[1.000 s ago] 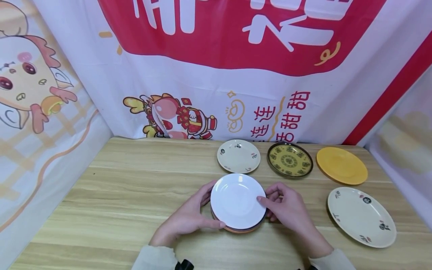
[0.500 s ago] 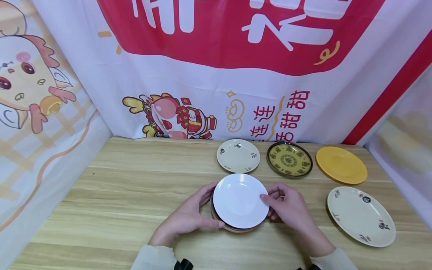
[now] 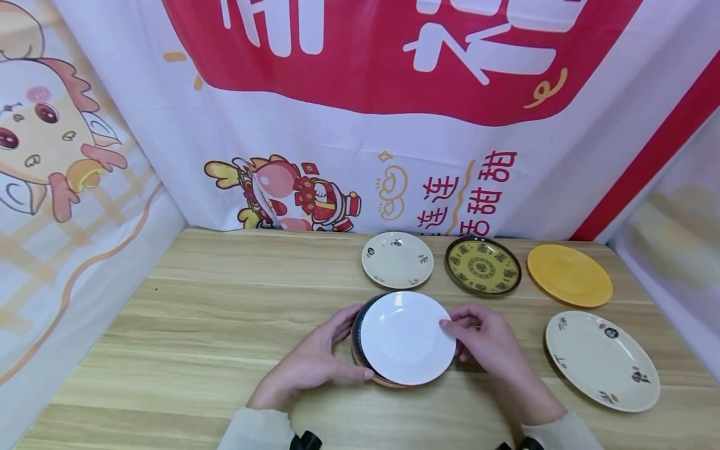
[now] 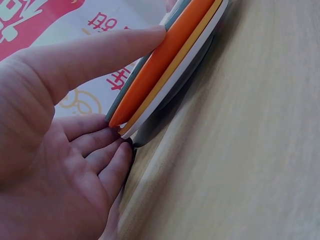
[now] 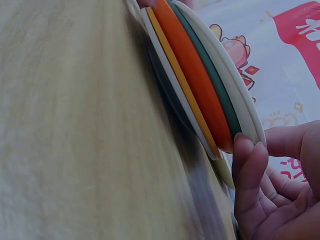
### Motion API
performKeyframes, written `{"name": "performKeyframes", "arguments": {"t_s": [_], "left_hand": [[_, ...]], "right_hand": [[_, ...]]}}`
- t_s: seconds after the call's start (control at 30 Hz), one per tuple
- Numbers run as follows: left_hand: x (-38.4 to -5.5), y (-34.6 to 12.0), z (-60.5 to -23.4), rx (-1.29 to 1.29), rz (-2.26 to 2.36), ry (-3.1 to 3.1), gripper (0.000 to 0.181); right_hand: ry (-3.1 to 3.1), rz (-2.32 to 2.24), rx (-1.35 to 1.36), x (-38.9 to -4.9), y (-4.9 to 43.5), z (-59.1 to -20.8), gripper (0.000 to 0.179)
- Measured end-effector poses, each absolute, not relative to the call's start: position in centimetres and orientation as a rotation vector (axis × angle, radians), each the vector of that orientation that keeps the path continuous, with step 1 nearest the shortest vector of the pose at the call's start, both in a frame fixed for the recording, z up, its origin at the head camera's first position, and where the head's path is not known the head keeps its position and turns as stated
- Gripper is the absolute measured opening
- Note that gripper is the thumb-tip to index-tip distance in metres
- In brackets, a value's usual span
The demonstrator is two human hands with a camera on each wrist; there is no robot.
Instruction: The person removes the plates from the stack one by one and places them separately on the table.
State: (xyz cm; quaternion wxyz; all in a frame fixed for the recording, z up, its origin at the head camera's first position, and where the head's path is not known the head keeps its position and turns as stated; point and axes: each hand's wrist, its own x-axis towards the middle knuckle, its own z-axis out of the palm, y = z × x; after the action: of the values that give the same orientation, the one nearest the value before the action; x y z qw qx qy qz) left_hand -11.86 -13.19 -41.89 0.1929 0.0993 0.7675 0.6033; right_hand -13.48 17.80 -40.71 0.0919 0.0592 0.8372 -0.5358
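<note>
A white plate [image 3: 407,337] tops a stack of plates, shifted to the right over the dark blue-green plate [image 3: 357,340] below it. My right hand [image 3: 486,340] pinches its right rim, thumb on top and fingertips beneath. At the stack's left side, my left hand [image 3: 312,359] holds the edge, thumb at the near side and fingers at the far side. Layered in the left wrist view are an orange plate [image 4: 150,75], a thin yellow plate [image 4: 172,67] and a white plate [image 4: 195,52] under it. A dark shape beneath them is unclear.
Behind the stack lie a small patterned cream plate [image 3: 397,260], a brown-rimmed olive plate [image 3: 482,266] and a yellow plate [image 3: 569,275]. A larger cream plate [image 3: 602,361] lies at the right. Printed cloth [image 3: 337,103] hangs along the back edge of the wooden table [image 3: 197,325].
The white top plate has slid to the right with my right hand, uncovering more of the dark rim on the left. My left hand has stayed at the stack.
</note>
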Motion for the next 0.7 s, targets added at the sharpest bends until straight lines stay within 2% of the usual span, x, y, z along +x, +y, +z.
{"name": "performKeyframes", "arguments": {"t_s": [0.3, 0.7], "left_hand": [[-12.0, -13.5, -42.3, 0.303, 1.722, 2.11, 0.116], [-12.1, -13.7, -42.4, 0.284, 1.702, 2.132, 0.114]], "right_hand": [[2.323, -1.75, 0.232, -14.0, 18.9, -40.4, 0.035], [2.295, -1.719, 0.228, -14.7, 21.3, -40.0, 0.039]]}}
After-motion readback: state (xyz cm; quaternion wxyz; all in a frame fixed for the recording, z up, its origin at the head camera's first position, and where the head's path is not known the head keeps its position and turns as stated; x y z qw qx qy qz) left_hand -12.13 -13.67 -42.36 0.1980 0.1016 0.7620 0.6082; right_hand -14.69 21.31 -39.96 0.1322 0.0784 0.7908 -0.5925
